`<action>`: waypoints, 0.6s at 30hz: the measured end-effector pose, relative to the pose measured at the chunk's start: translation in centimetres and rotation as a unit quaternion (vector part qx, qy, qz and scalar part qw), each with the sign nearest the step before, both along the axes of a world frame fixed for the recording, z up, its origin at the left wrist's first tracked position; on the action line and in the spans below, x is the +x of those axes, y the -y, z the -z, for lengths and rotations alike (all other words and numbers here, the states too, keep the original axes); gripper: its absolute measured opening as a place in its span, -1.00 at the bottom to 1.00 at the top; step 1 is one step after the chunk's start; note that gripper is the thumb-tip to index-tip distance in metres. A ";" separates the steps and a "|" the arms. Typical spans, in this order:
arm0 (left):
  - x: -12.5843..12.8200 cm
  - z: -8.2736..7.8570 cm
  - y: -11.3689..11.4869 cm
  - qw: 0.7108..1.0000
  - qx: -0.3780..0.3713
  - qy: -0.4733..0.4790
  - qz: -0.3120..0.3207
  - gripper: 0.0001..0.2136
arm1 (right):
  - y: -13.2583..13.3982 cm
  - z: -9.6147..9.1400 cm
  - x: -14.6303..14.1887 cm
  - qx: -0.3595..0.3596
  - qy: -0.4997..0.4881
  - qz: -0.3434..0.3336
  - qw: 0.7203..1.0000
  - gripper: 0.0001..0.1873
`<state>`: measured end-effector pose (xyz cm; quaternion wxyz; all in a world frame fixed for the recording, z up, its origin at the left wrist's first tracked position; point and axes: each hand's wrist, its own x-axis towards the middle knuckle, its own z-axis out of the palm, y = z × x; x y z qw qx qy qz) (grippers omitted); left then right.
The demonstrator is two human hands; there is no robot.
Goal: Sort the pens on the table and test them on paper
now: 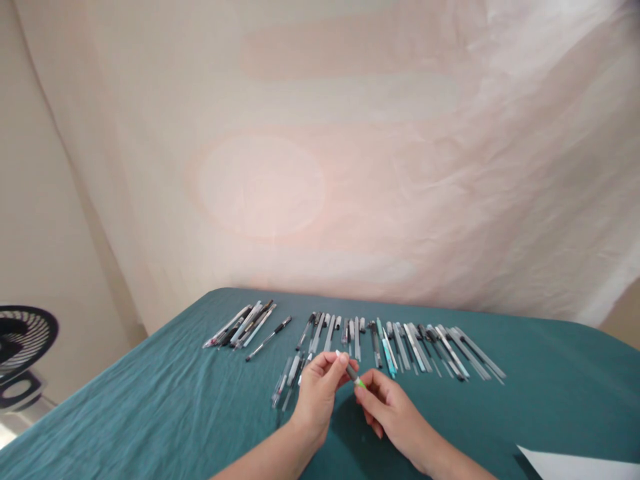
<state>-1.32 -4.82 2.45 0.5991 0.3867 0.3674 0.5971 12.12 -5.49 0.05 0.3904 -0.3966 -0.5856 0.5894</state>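
Observation:
Between my two hands is a short grey pen (353, 373) with a pale tip and a bright green end. My left hand (323, 383) pinches its pale end between thumb and fingers. At the green end, the thumb and fingers of my right hand (387, 403) are closed on it. Several clear and white pens (290, 377) lie just left of my left hand, partly hidden by it. Beyond my hands runs a long row of pens and loose pen parts (400, 347), mostly clear, grey and black, a few turquoise.
A bundle of pens (245, 325) lies at the far left of the green-covered table (175, 407), with a single black and clear pen (269, 339) beside it. White paper (580, 465) is at the front right. A black fan (25, 340) stands left of the table.

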 end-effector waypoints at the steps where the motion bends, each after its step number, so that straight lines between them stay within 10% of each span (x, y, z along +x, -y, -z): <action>1: 0.0 0.0 0.0 1.000 0.003 0.003 0.001 -0.79 | 0.0 0.1 0.0 -0.002 -0.003 0.003 1.000 -0.66; 18: 0.1 -0.1 0.2 1.000 0.014 0.004 0.001 -0.80 | 0.1 0.2 0.0 0.008 -0.013 -0.002 1.000 -0.69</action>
